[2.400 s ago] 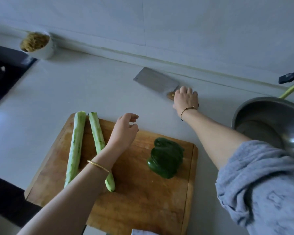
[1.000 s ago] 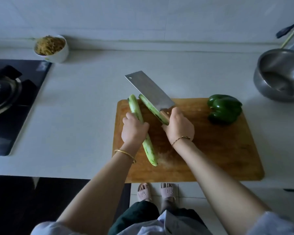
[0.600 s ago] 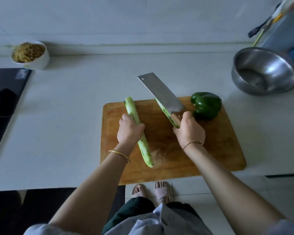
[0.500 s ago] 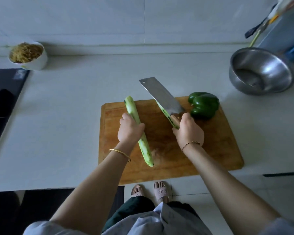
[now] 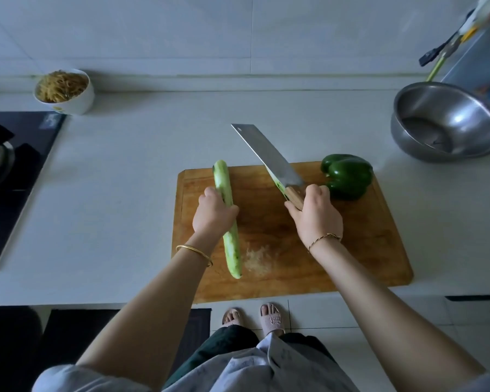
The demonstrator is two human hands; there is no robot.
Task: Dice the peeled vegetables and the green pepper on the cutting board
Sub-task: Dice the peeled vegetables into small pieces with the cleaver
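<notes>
Your cleaver [image 5: 266, 154] hides most of the second peeled vegetable [image 5: 277, 183]; the hob [image 5: 12, 176] runs off the left edge.

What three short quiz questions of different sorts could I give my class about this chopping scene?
1. What does the left hand hold?
2. True or false: the green pepper on the cutting board is already diced.
3. The cleaver is gripped by: A) the left hand B) the right hand C) neither hand.

Key: 1. a long peeled vegetable; 2. false; 3. B.
</notes>
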